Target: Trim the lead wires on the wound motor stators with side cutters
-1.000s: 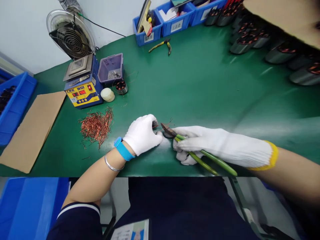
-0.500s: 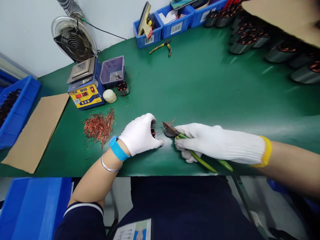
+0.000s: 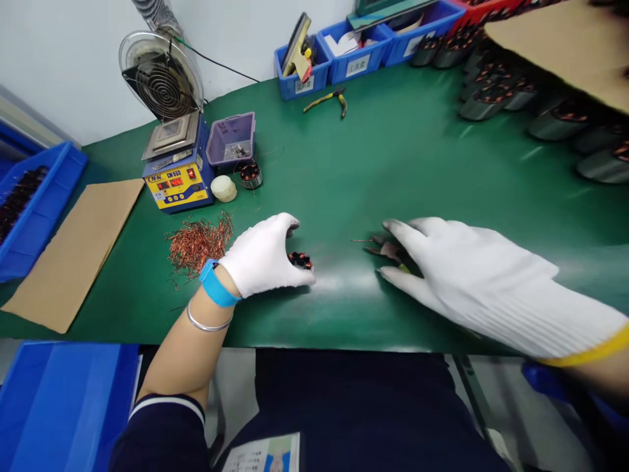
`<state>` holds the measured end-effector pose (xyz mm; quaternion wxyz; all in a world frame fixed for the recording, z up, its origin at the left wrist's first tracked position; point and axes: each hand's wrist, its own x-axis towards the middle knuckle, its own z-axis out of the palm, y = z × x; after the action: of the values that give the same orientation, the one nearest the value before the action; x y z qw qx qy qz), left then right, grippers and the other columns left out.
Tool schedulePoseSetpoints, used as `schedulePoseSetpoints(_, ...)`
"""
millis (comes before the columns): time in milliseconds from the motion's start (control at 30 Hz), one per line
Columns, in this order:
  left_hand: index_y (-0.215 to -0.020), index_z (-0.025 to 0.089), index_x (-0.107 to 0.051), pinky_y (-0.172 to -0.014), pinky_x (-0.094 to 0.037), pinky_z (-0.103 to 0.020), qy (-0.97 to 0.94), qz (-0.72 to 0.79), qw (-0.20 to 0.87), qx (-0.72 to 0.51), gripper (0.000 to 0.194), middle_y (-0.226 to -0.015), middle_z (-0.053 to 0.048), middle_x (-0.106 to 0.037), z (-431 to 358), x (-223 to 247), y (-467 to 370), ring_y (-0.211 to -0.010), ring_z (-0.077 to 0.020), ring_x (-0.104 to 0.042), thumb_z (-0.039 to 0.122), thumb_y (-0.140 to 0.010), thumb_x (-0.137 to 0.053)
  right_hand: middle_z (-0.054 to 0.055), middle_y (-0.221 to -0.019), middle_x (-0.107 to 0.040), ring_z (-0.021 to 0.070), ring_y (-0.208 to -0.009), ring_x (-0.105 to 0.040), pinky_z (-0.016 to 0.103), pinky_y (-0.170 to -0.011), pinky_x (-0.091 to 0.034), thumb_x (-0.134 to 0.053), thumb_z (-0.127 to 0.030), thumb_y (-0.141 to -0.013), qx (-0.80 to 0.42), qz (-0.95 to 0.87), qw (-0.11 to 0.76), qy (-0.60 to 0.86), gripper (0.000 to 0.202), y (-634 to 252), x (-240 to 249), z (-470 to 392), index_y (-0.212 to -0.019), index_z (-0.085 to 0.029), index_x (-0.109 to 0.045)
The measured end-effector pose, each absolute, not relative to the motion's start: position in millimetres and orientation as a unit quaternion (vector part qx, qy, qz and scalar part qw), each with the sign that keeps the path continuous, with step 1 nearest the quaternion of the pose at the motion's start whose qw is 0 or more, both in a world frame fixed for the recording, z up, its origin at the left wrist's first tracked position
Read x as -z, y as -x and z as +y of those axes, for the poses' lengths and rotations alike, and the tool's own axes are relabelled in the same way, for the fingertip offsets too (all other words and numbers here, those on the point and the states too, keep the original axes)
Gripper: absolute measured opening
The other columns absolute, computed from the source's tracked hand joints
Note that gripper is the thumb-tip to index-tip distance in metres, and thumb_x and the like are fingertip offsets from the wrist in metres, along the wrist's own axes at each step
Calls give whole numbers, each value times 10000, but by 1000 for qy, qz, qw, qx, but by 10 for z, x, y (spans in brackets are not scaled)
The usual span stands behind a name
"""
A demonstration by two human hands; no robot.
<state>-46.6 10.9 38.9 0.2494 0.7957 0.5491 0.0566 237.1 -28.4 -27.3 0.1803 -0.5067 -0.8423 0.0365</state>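
Observation:
My left hand (image 3: 260,255), in a white glove, curls loosely around a small copper-wound motor core (image 3: 301,261) low over the green table. The core shows between thumb and forefinger; the other fingers are mostly hidden. My right hand (image 3: 442,259), gloved too, hovers over the cutting pliers (image 3: 388,250) with thumb and fingers spread apart. The jaws of the pliers point left, and the green handles are mostly covered by the hand. A short bit of copper wire (image 3: 362,240) lies by the jaw tips.
A pile of copper wire clippings (image 3: 199,246) lies left of my left hand. Behind it stand a soldering unit (image 3: 179,188), a purple box (image 3: 230,141), a white round block (image 3: 224,188) and another wound core (image 3: 251,176). Yellow-handled pliers (image 3: 327,99) lie farther back; larger wound cores (image 3: 486,101) stand at right.
My right hand has moved right and spread its fingers, letting go of the cutting pliers. My left hand has widened slightly around the core, showing more of it.

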Motion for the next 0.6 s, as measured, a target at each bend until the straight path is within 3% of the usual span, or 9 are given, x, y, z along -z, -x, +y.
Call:
schedulePoseSetpoints(100, -1147, 162, -596, -925, -575, -416, -753, 577, 268, -169, 523, -1104, -101, -727, 188, -349, 525, -1016, -257, -703, 393, -706, -758, 224, -1256, -623, 354, -1092, -598, 510, -908, -503, -597, -380, -907, 19, -893, 210, 399, 468, -2015, 188, -229, -1290, -112, -615)
schedulePoseSetpoints(200, -1068, 167, -607, -882, -584, -366, -699, 603, 269, -276, 369, -1008, -75, -738, 290, -253, 582, -949, -212, -716, 372, -772, -687, 189, -1183, -646, 322, -1081, -569, 513, -941, -462, -579, -330, -917, -13, -934, 199, 298, 295, -1508, 83, -210, -1103, -136, -700)
schedulePoseSetpoints(267, -1031, 171, -618, -904, -578, -387, -675, 622, 253, -305, 368, -972, -71, -741, 363, -173, 620, -922, -219, -720, 403, -758, -699, 177, -1136, -660, 312, -1032, -569, 510, -900, -451, -537, -299, -943, -37, -940, 139, 310, 244, -1240, 59, -199, -953, -143, -724)
schedulePoseSetpoints(333, -1044, 169, -625, -935, -570, -422, -651, 639, 258, -319, 439, -969, -82, -744, 443, -89, 651, -916, -238, -725, 465, -735, -724, 168, -1187, -660, 317, -1078, -566, 494, -898, -451, -549, -288, -933, -57, -938, 119, 322, 239, -1138, 80, -152, -943, -141, -737)
schedulePoseSetpoints(467, -1044, 159, -626, -933, -578, -434, -610, 646, 307, -342, 520, -978, -103, -746, 544, 53, 651, -917, -252, -731, 547, -712, -724, 176, -1274, -635, 321, -1183, -543, 478, -989, -431, -642, -378, -888, -31, -920, 136, 367, 293, -1595, 89, 109, -1000, -128, -746)
schedulePoseSetpoints(600, -1052, 156, -619, -903, -595, -433, -612, 626, 352, -331, 546, -978, -106, -754, 490, 163, 539, -891, -246, -735, 567, -706, -717, 203, -1345, -612, 321, -1185, -564, 451, -1006, -432, -582, -367, -925, 61, -837, 62, 541, 357, -2632, -76, 664, -1093, -99, -748)
